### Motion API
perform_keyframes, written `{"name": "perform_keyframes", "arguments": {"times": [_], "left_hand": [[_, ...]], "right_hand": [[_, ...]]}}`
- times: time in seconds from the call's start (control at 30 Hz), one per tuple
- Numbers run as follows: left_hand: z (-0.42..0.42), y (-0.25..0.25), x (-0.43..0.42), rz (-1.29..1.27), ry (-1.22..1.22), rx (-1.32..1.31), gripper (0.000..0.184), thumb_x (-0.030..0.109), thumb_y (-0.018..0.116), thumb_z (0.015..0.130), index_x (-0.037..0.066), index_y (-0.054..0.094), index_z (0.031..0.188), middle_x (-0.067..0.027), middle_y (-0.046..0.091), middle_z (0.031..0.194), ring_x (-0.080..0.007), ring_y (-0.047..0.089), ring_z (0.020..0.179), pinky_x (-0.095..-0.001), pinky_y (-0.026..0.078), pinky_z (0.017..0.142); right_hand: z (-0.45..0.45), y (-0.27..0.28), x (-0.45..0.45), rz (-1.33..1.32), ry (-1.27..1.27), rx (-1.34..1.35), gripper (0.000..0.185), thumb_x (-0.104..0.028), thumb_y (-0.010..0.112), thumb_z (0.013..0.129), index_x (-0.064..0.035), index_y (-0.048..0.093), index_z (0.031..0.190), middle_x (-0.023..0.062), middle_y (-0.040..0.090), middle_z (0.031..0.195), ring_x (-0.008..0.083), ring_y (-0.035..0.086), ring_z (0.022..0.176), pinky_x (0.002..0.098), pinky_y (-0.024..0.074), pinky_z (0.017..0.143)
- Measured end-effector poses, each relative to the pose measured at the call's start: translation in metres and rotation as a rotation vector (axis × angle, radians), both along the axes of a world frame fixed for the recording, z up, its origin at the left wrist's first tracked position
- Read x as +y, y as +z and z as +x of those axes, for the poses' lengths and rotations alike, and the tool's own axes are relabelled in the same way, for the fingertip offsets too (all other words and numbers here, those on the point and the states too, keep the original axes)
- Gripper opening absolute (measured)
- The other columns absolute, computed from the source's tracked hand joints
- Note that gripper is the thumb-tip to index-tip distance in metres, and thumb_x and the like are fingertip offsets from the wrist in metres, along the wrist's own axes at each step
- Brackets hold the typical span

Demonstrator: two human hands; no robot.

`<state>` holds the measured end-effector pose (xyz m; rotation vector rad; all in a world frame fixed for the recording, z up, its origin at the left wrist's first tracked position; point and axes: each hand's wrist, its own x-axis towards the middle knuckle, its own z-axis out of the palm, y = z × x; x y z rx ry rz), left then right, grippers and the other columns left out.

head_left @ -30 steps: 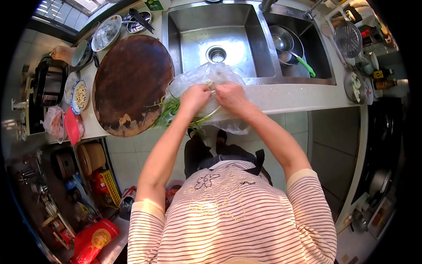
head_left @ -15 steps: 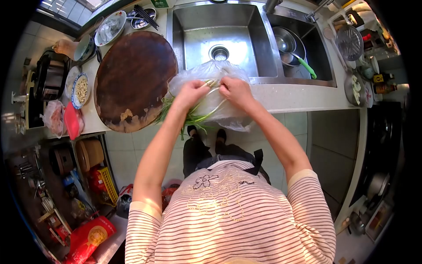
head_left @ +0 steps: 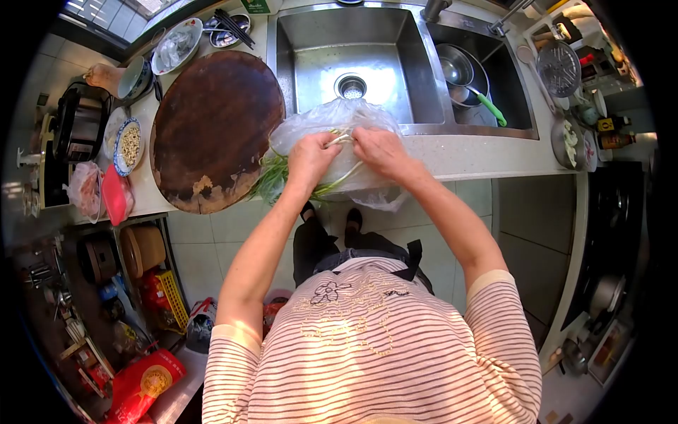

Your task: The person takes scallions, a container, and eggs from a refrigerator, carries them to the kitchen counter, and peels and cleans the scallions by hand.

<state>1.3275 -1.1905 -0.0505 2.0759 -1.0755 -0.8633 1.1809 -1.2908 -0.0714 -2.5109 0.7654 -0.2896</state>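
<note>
My left hand (head_left: 311,160) is closed around a bunch of scallions (head_left: 274,178). Their green leaves trail down to the left beside the round chopping board (head_left: 215,131), and the pale ends point toward the right. Just to the right, my right hand (head_left: 381,151) pinches at the white ends, its fingertips close to those of the left. Beneath both hands a clear plastic bag (head_left: 300,127) lies crumpled over the counter edge and the sink's front rim. The fingers partly cover the stalks.
Behind the bag is a steel sink (head_left: 304,71); the basin to its right holds pans and a green-handled utensil (head_left: 492,109). A patterned dish of pale pieces (head_left: 130,147) and a red-lidded container (head_left: 116,194) stand left of the board. A stove (head_left: 611,233) is at right.
The scallion leaves have swung left and bunched together beside the board. My left hand has turned slightly and stays near my right hand, which has barely moved.
</note>
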Motion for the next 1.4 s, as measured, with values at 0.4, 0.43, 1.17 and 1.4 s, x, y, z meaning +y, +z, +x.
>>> {"name": "perform_keyframes", "arguments": {"times": [0.4, 0.43, 1.17, 1.4], "left_hand": [[0.029, -0.001, 0.001, 0.124, 0.032, 1.05, 0.014, 0.02, 0.063, 0.081, 0.007, 0.063, 0.086, 0.0072, 0.047, 0.058, -0.0007, 0.035, 0.046, -0.0171, 0.019, 0.038], [0.032, -0.005, 0.0, 0.149, 0.002, 1.051, 0.014, 0.02, 0.063, 0.081, 0.007, 0.063, 0.086, 0.0069, 0.048, 0.059, -0.001, 0.036, 0.047, -0.0173, 0.02, 0.039], [0.015, -0.003, -0.009, 0.124, 0.165, 0.829, 0.007, 0.008, 0.064, 0.068, 0.003, 0.06, 0.069, 0.0006, 0.05, 0.057, -0.0071, 0.039, 0.047, -0.022, 0.027, 0.044], [0.045, 0.0, 0.001, 0.18, 0.069, 0.805, 0.009, 0.011, 0.061, 0.076, 0.003, 0.061, 0.076, 0.0023, 0.05, 0.058, -0.0069, 0.038, 0.046, -0.021, 0.028, 0.043]], "right_hand": [[0.008, -0.004, 0.004, 0.317, -0.082, -0.363, 0.012, -0.015, 0.049, 0.079, -0.0043, 0.051, 0.083, 0.016, 0.058, 0.075, 0.0351, 0.056, 0.07, 0.0427, 0.0444, 0.061], [0.004, -0.001, 0.002, 0.117, -0.011, -0.308, 0.011, -0.014, 0.05, 0.078, -0.0046, 0.051, 0.083, 0.0157, 0.057, 0.075, 0.0346, 0.056, 0.07, 0.0424, 0.0445, 0.061], [0.012, -0.013, 0.0, -0.14, 0.026, -0.26, 0.01, -0.018, 0.053, 0.075, -0.0082, 0.051, 0.075, 0.0113, 0.056, 0.064, 0.0295, 0.058, 0.064, 0.0412, 0.0463, 0.056], [-0.003, -0.036, -0.021, -0.269, -0.027, -0.252, 0.007, -0.013, 0.051, 0.073, -0.0076, 0.048, 0.07, 0.0111, 0.054, 0.063, 0.0275, 0.057, 0.063, 0.0406, 0.0473, 0.058]]}}
